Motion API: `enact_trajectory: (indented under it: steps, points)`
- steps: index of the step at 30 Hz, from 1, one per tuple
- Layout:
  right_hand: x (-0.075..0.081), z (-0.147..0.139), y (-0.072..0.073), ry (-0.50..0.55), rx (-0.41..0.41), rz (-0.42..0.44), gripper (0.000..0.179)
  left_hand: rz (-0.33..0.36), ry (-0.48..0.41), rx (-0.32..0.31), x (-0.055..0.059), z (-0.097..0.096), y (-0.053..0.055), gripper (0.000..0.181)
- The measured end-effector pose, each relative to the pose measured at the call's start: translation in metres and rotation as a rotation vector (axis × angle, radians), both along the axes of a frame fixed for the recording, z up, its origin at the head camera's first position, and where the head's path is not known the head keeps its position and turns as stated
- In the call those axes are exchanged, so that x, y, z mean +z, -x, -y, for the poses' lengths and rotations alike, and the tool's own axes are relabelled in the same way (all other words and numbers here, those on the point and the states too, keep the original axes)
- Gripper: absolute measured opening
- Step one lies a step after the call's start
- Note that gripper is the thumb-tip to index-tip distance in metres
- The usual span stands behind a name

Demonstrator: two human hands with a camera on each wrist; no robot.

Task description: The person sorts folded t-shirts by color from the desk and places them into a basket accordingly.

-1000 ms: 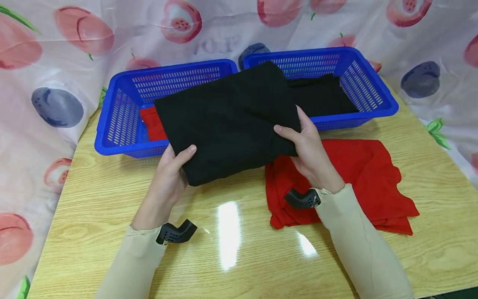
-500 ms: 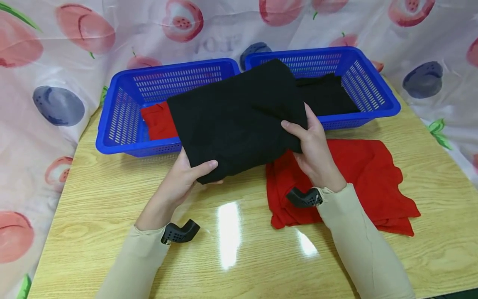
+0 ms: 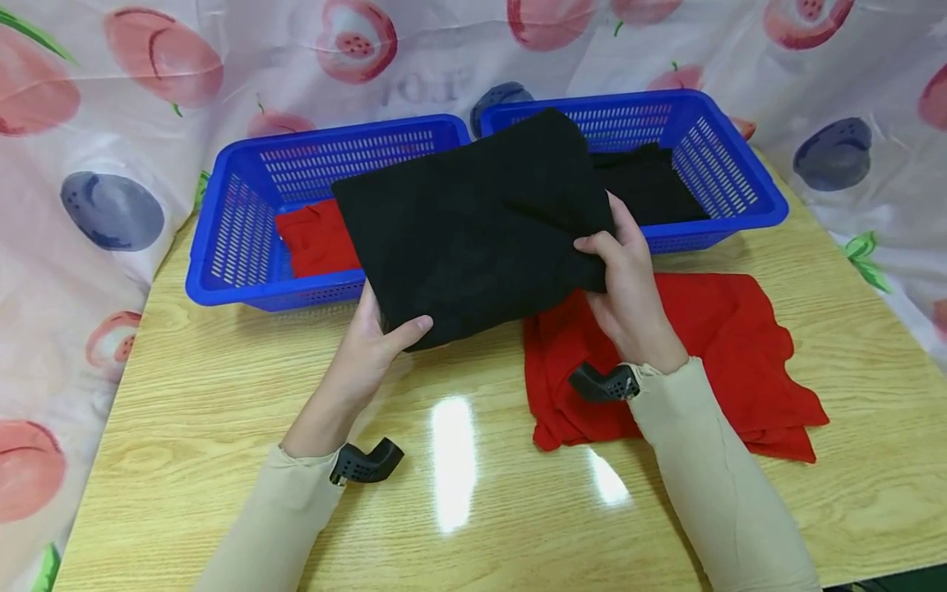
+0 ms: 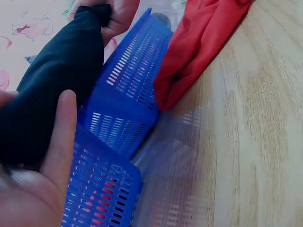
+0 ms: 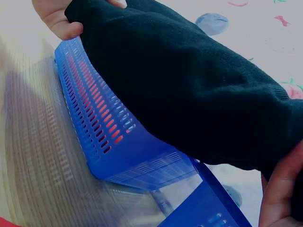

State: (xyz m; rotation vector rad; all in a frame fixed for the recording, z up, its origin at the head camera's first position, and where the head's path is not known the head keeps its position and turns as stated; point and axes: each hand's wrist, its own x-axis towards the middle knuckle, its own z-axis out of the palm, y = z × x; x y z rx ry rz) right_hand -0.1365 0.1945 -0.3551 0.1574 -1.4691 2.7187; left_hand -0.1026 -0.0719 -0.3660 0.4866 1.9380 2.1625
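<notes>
A folded black cloth [image 3: 481, 230], like a garment, is held tilted above the table, in front of two blue baskets and partly covering both. My left hand [image 3: 373, 341] grips its lower left corner, thumb on top and fingers underneath, mostly hidden. At the right end my right hand [image 3: 625, 275] pinches the edge, its thumb bent over the upper face. In the left wrist view the black cloth [image 4: 57, 75] hangs between both hands, the left thumb lying along it. Seen from the right wrist, the cloth [image 5: 180, 80] spans the view with a slight sag.
The left blue basket [image 3: 210, 238] contains a red cloth [image 3: 314, 238]; the right blue basket [image 3: 747, 177] contains a black cloth [image 3: 647, 185]. A folded red cloth [image 3: 718, 353] lies on the wooden table [image 3: 222, 395] under my right forearm. A fruit-print curtain [image 3: 244, 49] hangs behind.
The left hand has moved right and taken the cloth's lower left corner deeper in its grip. The black cloth has shifted right and slightly up, with the right hand following.
</notes>
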Motion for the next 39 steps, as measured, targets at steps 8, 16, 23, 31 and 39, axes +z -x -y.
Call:
enact_trajectory:
  steps: [8, 16, 23, 31, 39]
  points:
    - [0.002, -0.002, 0.001, -0.007, -0.022, 0.017, 0.049, -0.031, -0.046, 0.029, 0.000, -0.001, -0.002, 0.076]
    - [0.000, -0.004, 0.002, -0.005, -0.013, 0.005, 0.050, -0.089, -0.045, 0.042, 0.006, -0.001, 0.002, 0.077]
    - [-0.002, -0.009, 0.006, 0.045, 0.003, -0.007, 0.045, -0.134, 0.017, 0.041, 0.015, -0.002, 0.006, 0.077]
    - [0.000, -0.023, 0.009, 0.153, -0.026, -0.007, 0.046, -0.142, 0.027, 0.016, 0.029, -0.019, 0.015, 0.077]
    - [0.010, -0.035, 0.008, 0.287, -0.047, -0.007, 0.050, -0.162, 0.118, -0.013, 0.058, -0.029, 0.019, 0.074]
